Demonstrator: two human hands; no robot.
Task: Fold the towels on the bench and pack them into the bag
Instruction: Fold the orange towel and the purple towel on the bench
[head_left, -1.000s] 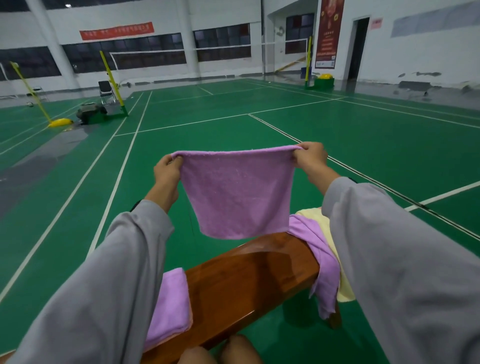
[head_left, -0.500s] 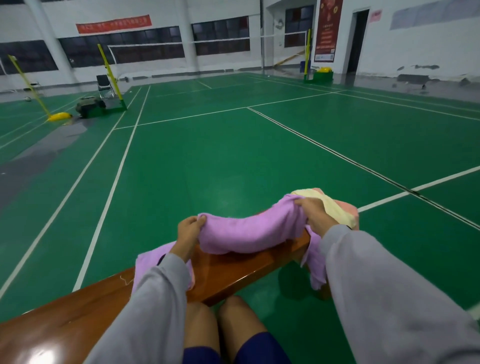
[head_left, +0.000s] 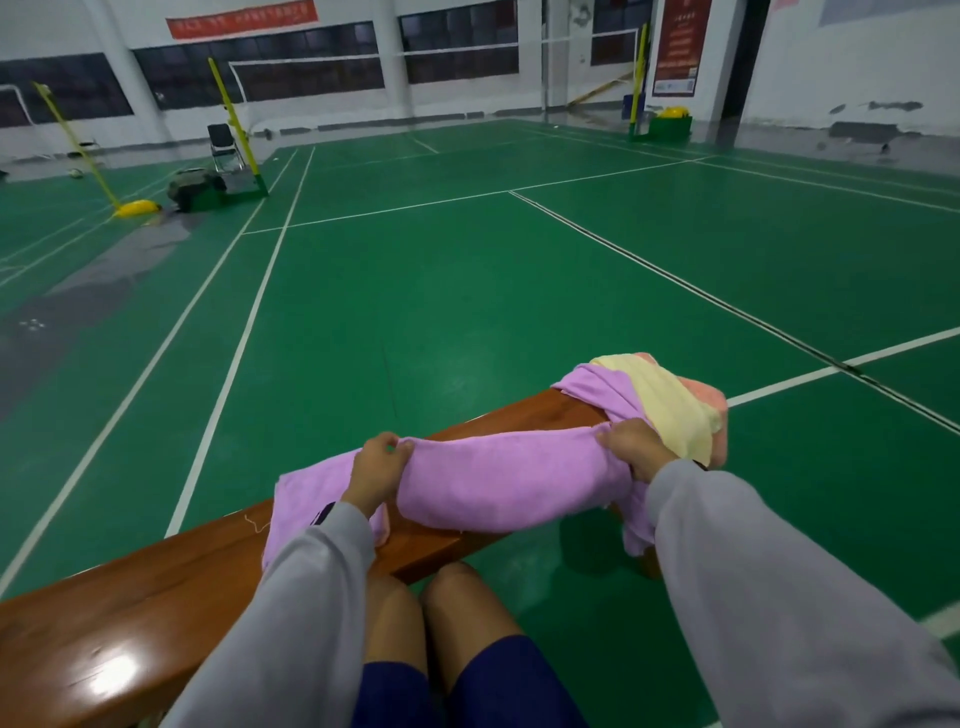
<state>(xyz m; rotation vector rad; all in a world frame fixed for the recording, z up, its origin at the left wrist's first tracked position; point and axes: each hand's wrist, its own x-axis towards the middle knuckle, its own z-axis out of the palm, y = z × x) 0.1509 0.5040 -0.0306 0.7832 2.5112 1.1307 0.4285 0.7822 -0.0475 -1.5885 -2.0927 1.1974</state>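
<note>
The towel has dropped onto the bench, draping its near edge; left hand and right hand each pinch a corner.

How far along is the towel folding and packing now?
Done: a first purple towel lies flat on the bench, apparently folded. In hand: the left hand and right hand pinch a second purple towel laid across the bench. Left: the heap of towels at the bench end, then packing; no bag is in view.
</note>
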